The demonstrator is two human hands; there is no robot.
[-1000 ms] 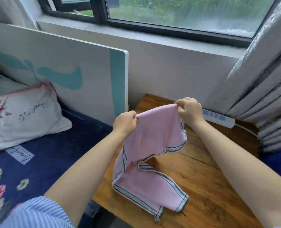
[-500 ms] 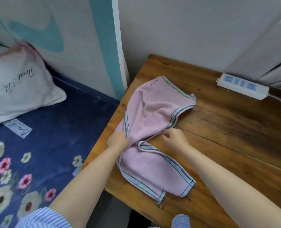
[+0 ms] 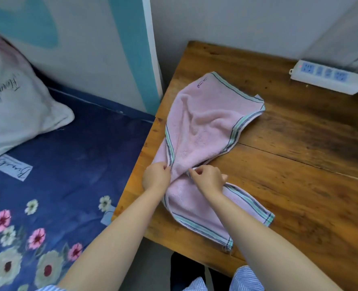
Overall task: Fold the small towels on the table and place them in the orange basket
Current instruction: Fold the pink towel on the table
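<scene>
Both hands pinch a pink towel at its narrow middle on the wooden bench.

The left hand (image 3: 156,177) and right hand (image 3: 207,178) sit close together, forearms reaching forward, fingers curled onto the striped hems where the towel (image 3: 203,127) bunches. The cloth lies rumpled near the bench's (image 3: 300,164) left edge, its long axis running from the near edge away towards the far wall.

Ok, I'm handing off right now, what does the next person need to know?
Left hand pinches the pink towel at its striped left edge; right hand pinches the opposite edge at the middle. The towel lies bunched on the wooden table, not folded yet. No orange basket or other towels in view. Left: finish the fold, find the basket, put the towel in.
</scene>
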